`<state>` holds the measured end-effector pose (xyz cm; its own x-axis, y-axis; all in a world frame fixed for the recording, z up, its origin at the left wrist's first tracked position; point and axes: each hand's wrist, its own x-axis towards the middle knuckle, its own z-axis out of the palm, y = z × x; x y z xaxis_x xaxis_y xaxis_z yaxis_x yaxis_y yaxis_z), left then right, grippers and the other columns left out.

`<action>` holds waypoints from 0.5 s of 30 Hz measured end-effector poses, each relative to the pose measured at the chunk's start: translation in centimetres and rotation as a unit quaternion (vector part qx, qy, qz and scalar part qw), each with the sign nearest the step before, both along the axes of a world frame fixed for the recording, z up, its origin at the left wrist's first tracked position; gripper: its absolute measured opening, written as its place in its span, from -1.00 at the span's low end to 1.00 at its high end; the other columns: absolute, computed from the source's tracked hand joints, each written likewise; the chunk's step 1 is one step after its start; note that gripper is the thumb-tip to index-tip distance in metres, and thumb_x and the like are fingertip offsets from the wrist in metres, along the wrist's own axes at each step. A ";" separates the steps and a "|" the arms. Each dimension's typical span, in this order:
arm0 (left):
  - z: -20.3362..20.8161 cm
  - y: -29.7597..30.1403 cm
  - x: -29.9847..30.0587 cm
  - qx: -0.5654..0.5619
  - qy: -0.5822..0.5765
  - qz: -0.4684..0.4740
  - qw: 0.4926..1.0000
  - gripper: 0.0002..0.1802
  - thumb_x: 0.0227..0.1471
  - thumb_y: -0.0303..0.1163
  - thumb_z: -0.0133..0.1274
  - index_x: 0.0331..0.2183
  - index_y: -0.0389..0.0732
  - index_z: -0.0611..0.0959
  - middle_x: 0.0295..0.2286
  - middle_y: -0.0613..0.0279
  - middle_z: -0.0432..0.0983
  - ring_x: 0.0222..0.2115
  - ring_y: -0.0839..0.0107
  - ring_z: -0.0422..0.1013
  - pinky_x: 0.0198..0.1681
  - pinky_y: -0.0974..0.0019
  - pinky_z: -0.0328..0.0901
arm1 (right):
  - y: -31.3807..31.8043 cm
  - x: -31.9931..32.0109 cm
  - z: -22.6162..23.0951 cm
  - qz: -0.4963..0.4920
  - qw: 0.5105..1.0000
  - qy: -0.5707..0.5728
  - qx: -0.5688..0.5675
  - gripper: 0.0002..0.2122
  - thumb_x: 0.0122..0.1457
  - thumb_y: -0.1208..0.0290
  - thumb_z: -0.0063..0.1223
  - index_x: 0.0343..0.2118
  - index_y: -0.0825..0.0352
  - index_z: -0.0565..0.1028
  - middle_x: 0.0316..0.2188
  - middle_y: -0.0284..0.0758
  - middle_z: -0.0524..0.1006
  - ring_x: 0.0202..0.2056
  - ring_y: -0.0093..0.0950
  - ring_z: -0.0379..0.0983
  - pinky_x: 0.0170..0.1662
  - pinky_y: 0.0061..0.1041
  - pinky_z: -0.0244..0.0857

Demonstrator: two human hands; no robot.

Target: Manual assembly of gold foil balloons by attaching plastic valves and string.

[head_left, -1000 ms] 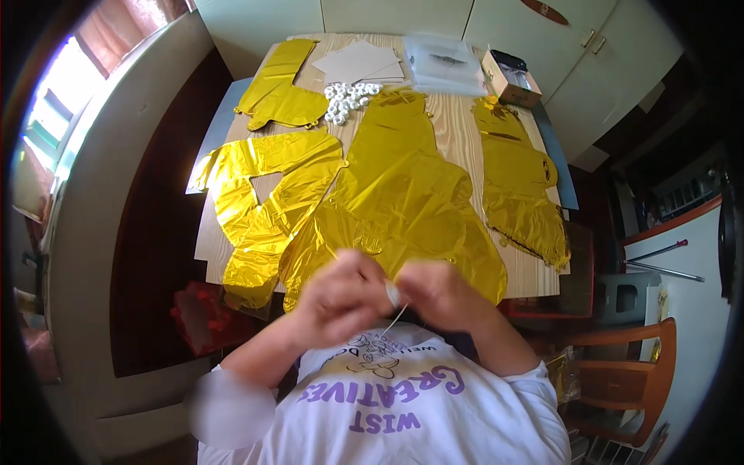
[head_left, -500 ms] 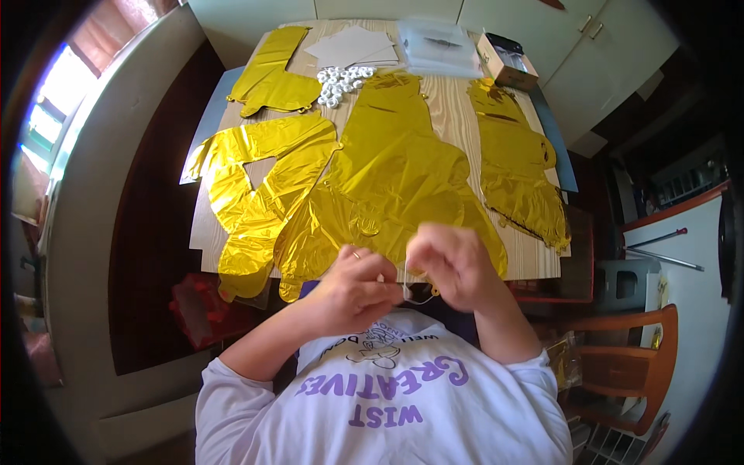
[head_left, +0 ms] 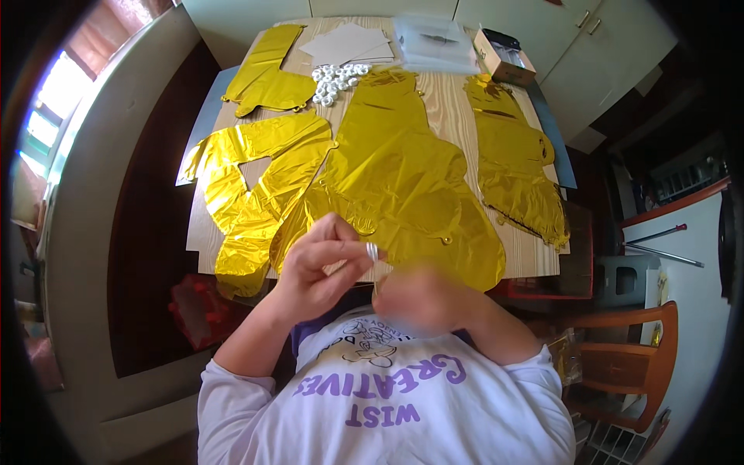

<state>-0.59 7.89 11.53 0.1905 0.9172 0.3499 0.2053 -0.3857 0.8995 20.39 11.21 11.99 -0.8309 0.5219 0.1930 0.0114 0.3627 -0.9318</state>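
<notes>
Since a moment ago both hands have dropped lower and closer to the person's chest, and the right hand (head_left: 422, 298) now shows only as a blur. Its fingers look curled together, but I cannot tell what, if anything, they grip. The left hand (head_left: 322, 263) is raised just in front of the near edge of the table (head_left: 449, 108), fingers pinched together on a small white ring-shaped piece (head_left: 372, 251) held at the fingertips; it is too small to say which way it points.

Just beyond the hands lies the large gold foil balloon (head_left: 403, 178), flat and deflated, its long axis running away from the person toward the far end of the table. To its left lie two more gold foil balloons (head_left: 256, 186), flat and overlapping, and another (head_left: 267, 74) farther back. On the right lies a long gold balloon (head_left: 515, 167), also lengthwise. A heap of small white rings (head_left: 335, 81) sits at the far end, near white paper sheets (head_left: 345, 43), clear plastic bags (head_left: 434, 39) and a small cardboard box (head_left: 504, 58).
</notes>
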 end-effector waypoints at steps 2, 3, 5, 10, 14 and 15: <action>-2.1 0.5 0.2 0.108 0.136 -0.001 0.985 -0.86 -0.06 -0.51 0.18 -0.35 -0.18 0.70 -0.49 0.30 0.41 -0.45 0.40 0.36 -0.30 0.34 0.20 | 0.2 0.2 0.7 -0.002 1.000 0.025 0.000 -0.77 0.28 0.33 -0.06 -0.45 0.37 0.45 -0.59 -0.26 0.43 -0.53 -0.46 0.42 -0.43 -0.48 0.27; -2.3 0.7 0.6 0.161 0.204 -0.005 0.966 -0.85 -0.06 -0.52 0.18 -0.34 -0.18 0.71 -0.49 0.30 0.41 -0.45 0.41 0.36 -0.33 0.36 0.21 | 1.0 0.3 0.9 -0.050 0.998 0.041 -0.012 -0.77 0.28 0.33 -0.06 -0.45 0.36 0.45 -0.59 -0.26 0.44 -0.53 -0.47 0.41 -0.43 -0.48 0.27; -1.5 -0.7 1.0 0.072 0.098 -0.085 0.989 -0.83 -0.04 -0.55 0.17 -0.31 -0.22 0.71 -0.52 0.30 0.41 -0.45 0.43 0.35 -0.36 0.38 0.22 | 2.4 0.2 0.4 -0.118 0.992 0.037 -0.035 -0.79 0.28 0.36 -0.06 -0.46 0.36 0.45 -0.58 -0.30 0.45 -0.52 -0.51 0.41 -0.42 -0.50 0.27; -0.5 -0.4 0.1 -0.009 -0.013 -0.008 1.000 -0.89 -0.02 -0.54 0.16 -0.36 -0.25 0.71 -0.53 0.28 0.41 -0.50 0.39 0.34 -0.35 0.35 0.24 | 0.5 0.5 -1.0 -0.028 0.999 -0.016 -0.007 -0.81 0.26 0.38 -0.03 -0.47 0.34 0.45 -0.59 -0.28 0.44 -0.53 -0.43 0.40 -0.38 -0.49 0.27; -2.2 -0.3 0.9 -0.002 -0.005 -0.145 0.989 -0.91 -0.01 -0.51 0.14 -0.39 -0.21 0.71 -0.51 0.26 0.44 -0.46 0.40 0.36 -0.33 0.37 0.23 | 2.5 -0.2 0.5 -0.114 0.992 0.035 0.051 -0.81 0.24 0.37 0.00 -0.47 0.34 0.44 -0.62 -0.21 0.41 -0.56 -0.28 0.40 -0.42 -0.42 0.27; -1.6 -0.6 1.0 -0.047 -0.057 -0.125 0.989 -0.91 0.00 -0.51 0.14 -0.39 -0.22 0.71 -0.51 0.27 0.44 -0.46 0.41 0.36 -0.33 0.39 0.23 | 3.2 -0.2 0.3 -0.172 0.982 0.015 0.074 -0.81 0.24 0.37 0.01 -0.48 0.34 0.44 -0.62 -0.21 0.41 -0.57 -0.27 0.40 -0.43 -0.41 0.27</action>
